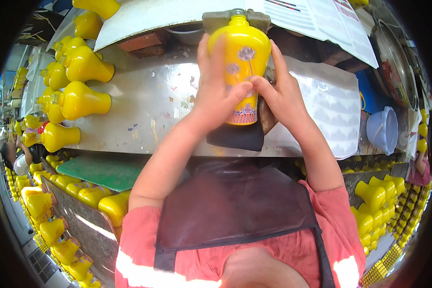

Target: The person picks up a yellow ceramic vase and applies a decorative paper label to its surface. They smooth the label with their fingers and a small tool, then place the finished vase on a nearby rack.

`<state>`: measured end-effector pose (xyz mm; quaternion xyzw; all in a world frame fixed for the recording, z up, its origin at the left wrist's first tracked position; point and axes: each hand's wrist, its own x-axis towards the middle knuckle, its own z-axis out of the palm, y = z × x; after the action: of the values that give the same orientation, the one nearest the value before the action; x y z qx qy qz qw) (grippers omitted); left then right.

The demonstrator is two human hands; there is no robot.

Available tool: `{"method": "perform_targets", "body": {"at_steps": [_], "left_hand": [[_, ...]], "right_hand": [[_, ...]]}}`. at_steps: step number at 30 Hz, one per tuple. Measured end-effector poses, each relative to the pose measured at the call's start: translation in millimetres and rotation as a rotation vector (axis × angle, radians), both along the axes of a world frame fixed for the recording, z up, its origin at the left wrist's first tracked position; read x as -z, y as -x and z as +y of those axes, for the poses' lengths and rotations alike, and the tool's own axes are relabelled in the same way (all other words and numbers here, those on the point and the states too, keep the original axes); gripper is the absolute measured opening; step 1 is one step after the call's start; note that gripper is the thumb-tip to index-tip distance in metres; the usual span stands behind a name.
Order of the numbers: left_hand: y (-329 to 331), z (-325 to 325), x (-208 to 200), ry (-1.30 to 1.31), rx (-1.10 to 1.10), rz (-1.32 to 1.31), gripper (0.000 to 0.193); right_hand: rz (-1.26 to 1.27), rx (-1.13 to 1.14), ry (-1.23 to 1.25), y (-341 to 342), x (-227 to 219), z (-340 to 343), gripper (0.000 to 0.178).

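Note:
A glossy yellow bottle (247,45) with a purple flower print and a patterned band at its base lies in the middle of the worktable, its neck pointing away from me. My left hand (216,86) grips its left side, with the fingers blurred over the shoulder and the thumb on the front. From the right, my right hand (283,89) holds the other side, its thumb meeting the left one on the printed face. A grey-brown pad (260,20) is under the bottle's neck, and a dark cloth (237,138) lies below its base.
Several plain yellow bottles (86,101) lie along the table's left side. Printed paper (317,24) and a pale sheet (329,105) cover the right part of the metal worktable (144,105). A light blue bucket (381,129) stands at right. More yellow bottles (372,197) are stacked below the table.

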<state>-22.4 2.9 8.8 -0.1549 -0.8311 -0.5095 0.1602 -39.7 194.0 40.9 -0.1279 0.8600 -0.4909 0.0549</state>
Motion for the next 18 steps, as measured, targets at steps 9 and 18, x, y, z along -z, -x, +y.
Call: {"method": "perform_targets", "body": {"at_steps": [9,18], "left_hand": [[2.4,-7.7,2.6,-0.143,0.056,-0.132,0.097],[-3.9,-7.0,4.4,0.021,0.043,-0.062,0.104]], "right_hand": [[0.001,-0.027,-0.149,-3.1,-13.6,-1.4,0.105],[-0.137,-0.057,-0.098,1.3,-10.4,2.7,0.119]]}}
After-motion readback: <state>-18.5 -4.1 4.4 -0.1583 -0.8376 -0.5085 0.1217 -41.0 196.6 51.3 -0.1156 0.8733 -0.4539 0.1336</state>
